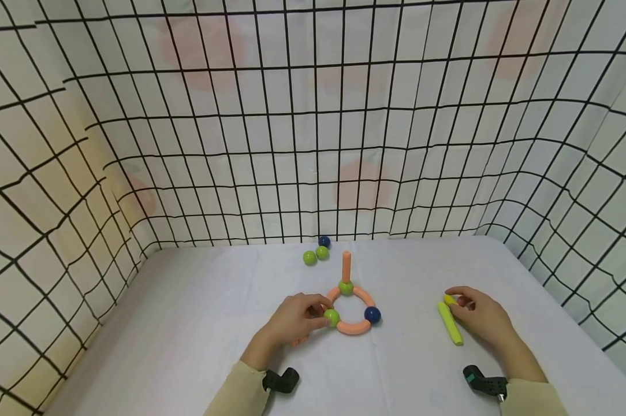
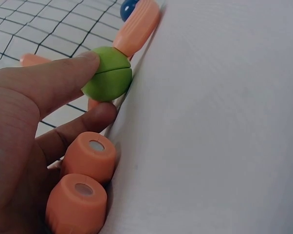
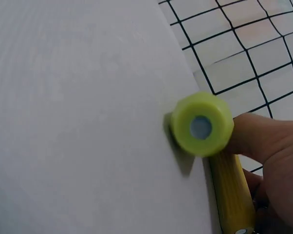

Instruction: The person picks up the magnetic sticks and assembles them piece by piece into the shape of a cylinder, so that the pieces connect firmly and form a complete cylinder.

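Observation:
On the white table lies a ring of curved orange magnetic rods (image 1: 353, 328) joined by balls. My left hand (image 1: 298, 316) pinches the ring's left green ball (image 2: 107, 73) between thumb and fingers. The ring also has a dark blue ball (image 1: 372, 315) on its right and a green ball (image 1: 346, 287) at its far side, from which a straight orange rod (image 1: 346, 267) extends. Two orange rods (image 2: 88, 156) with magnet ends lie under the left palm. My right hand (image 1: 481, 318) grips a yellow rod (image 3: 231, 195), partly hidden by its fingers, beside a yellow-green rod (image 1: 450, 325).
Two loose green balls (image 1: 309, 257) and a dark blue ball (image 1: 324, 241) sit at the table's far edge. Black wire mesh (image 1: 313, 127) stands before white cloth at the back and along both sides. A black wrist camera (image 1: 282, 380) is strapped to each wrist.

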The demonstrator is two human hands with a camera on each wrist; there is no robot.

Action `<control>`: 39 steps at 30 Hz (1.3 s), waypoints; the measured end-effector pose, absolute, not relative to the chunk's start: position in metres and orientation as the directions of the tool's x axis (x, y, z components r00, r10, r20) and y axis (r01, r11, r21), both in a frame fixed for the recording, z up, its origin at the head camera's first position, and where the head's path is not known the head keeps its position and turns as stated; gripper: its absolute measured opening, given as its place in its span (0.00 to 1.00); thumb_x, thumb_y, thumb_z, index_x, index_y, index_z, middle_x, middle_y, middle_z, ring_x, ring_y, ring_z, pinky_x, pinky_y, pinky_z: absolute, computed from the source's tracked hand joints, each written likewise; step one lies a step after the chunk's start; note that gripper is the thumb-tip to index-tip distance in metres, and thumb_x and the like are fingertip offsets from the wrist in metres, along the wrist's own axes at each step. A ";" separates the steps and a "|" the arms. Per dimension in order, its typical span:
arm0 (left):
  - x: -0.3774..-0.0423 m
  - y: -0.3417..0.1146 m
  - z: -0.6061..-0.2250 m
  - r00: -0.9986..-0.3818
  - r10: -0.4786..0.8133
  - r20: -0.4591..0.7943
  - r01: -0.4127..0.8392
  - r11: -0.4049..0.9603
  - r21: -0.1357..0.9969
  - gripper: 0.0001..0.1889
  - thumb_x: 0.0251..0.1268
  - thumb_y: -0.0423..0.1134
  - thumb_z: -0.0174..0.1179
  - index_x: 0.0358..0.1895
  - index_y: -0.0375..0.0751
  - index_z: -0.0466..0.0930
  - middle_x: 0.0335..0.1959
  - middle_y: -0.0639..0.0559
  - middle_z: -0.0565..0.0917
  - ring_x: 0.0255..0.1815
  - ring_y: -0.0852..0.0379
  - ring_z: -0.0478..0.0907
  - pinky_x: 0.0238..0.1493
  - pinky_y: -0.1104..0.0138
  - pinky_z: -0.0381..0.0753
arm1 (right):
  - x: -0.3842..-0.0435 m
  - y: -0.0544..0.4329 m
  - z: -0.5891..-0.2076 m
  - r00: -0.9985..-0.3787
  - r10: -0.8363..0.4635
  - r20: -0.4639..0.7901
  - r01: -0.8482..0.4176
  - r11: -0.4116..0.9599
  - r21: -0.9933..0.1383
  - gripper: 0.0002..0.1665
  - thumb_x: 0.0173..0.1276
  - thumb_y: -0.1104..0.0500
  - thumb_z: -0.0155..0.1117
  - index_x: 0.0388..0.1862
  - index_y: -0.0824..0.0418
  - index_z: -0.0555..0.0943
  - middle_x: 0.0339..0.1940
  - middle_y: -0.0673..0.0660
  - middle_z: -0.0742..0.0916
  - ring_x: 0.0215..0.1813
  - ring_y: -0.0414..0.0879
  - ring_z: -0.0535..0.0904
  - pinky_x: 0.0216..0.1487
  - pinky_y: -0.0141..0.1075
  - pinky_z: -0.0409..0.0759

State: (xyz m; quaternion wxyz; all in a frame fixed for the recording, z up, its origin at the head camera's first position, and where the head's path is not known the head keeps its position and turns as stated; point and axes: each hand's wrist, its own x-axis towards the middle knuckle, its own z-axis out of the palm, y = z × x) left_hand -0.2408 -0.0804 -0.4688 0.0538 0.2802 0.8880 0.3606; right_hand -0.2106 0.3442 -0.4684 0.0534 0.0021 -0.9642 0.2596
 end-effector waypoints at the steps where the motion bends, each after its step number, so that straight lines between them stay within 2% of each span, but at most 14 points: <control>1: -0.241 -0.080 -0.469 -0.837 0.536 0.106 0.458 0.583 0.671 0.11 0.64 0.46 0.68 0.48 0.60 0.84 0.34 0.64 0.82 0.34 0.66 0.75 0.41 0.72 0.75 | -0.211 0.344 -0.469 -0.993 0.025 0.113 -0.033 0.873 -0.487 0.21 0.69 0.53 0.64 0.58 0.59 0.80 0.41 0.55 0.82 0.39 0.46 0.73 0.35 0.35 0.66; 5: -0.242 -0.080 -0.468 -0.836 0.539 0.106 0.459 0.582 0.671 0.11 0.64 0.46 0.68 0.48 0.60 0.84 0.34 0.64 0.82 0.35 0.66 0.76 0.41 0.72 0.75 | -0.210 0.342 -0.468 -0.990 0.045 0.135 -0.023 0.886 -0.464 0.21 0.68 0.54 0.65 0.56 0.61 0.81 0.40 0.57 0.82 0.40 0.49 0.75 0.35 0.36 0.66; 10: -0.243 -0.080 -0.466 -0.830 0.548 0.102 0.465 0.580 0.669 0.11 0.64 0.46 0.68 0.49 0.59 0.84 0.35 0.63 0.82 0.35 0.66 0.75 0.41 0.72 0.75 | -0.209 0.341 -0.466 -0.986 0.081 0.148 -0.001 0.876 -0.483 0.22 0.70 0.52 0.61 0.56 0.64 0.81 0.41 0.59 0.84 0.41 0.50 0.78 0.36 0.36 0.68; 14: -0.243 -0.080 -0.467 -0.821 0.560 0.110 0.484 0.583 0.652 0.14 0.63 0.47 0.69 0.52 0.59 0.84 0.35 0.64 0.83 0.36 0.65 0.75 0.42 0.72 0.74 | -0.211 0.343 -0.465 -0.987 0.118 0.110 0.036 0.828 -0.560 0.26 0.75 0.48 0.56 0.62 0.65 0.77 0.49 0.65 0.83 0.48 0.56 0.78 0.43 0.44 0.74; 17: -0.244 -0.080 -0.468 -0.816 0.564 0.123 0.501 0.585 0.638 0.16 0.62 0.47 0.70 0.53 0.59 0.85 0.35 0.65 0.83 0.37 0.64 0.75 0.42 0.72 0.74 | -0.212 0.342 -0.461 -0.988 0.129 0.088 0.045 0.775 -0.630 0.27 0.78 0.48 0.53 0.66 0.65 0.74 0.57 0.68 0.80 0.53 0.58 0.76 0.47 0.44 0.75; 21: -0.243 -0.079 -0.469 -0.818 0.558 0.137 0.509 0.593 0.624 0.15 0.62 0.47 0.70 0.52 0.59 0.85 0.36 0.64 0.84 0.38 0.65 0.76 0.43 0.72 0.75 | -0.214 0.336 -0.452 -0.987 0.128 0.100 0.023 0.719 -0.695 0.27 0.79 0.47 0.51 0.68 0.62 0.72 0.60 0.66 0.80 0.51 0.49 0.74 0.43 0.30 0.74; 24: -0.242 -0.079 -0.469 -0.827 0.545 0.138 0.504 0.609 0.612 0.15 0.62 0.47 0.70 0.52 0.59 0.84 0.36 0.64 0.84 0.38 0.66 0.77 0.43 0.72 0.75 | -0.215 0.327 -0.444 -0.985 0.125 0.115 -0.001 0.670 -0.742 0.28 0.79 0.45 0.52 0.69 0.58 0.71 0.60 0.62 0.80 0.47 0.41 0.73 0.39 0.25 0.75; 28: -0.240 -0.078 -0.469 -0.837 0.530 0.138 0.496 0.626 0.602 0.16 0.62 0.47 0.69 0.53 0.58 0.84 0.36 0.63 0.84 0.37 0.67 0.77 0.43 0.72 0.76 | -0.215 0.311 -0.433 -0.983 0.080 0.167 -0.086 0.600 -0.796 0.27 0.78 0.46 0.55 0.68 0.57 0.72 0.56 0.58 0.82 0.43 0.34 0.75 0.40 0.28 0.79; 32: -0.240 -0.077 -0.469 -0.841 0.522 0.139 0.491 0.631 0.601 0.16 0.63 0.47 0.69 0.54 0.57 0.84 0.35 0.63 0.84 0.36 0.68 0.77 0.43 0.71 0.76 | -0.217 0.292 -0.428 -0.976 0.014 0.219 -0.177 0.542 -0.822 0.25 0.77 0.48 0.57 0.66 0.57 0.73 0.53 0.53 0.84 0.44 0.31 0.78 0.43 0.28 0.82; 39: -0.239 -0.077 -0.467 -0.848 0.514 0.130 0.478 0.636 0.606 0.16 0.63 0.47 0.69 0.54 0.58 0.84 0.34 0.63 0.84 0.35 0.68 0.76 0.42 0.71 0.75 | -0.222 0.255 -0.418 -0.961 -0.066 0.269 -0.269 0.451 -0.851 0.22 0.75 0.51 0.61 0.64 0.57 0.75 0.54 0.58 0.84 0.49 0.32 0.80 0.46 0.29 0.84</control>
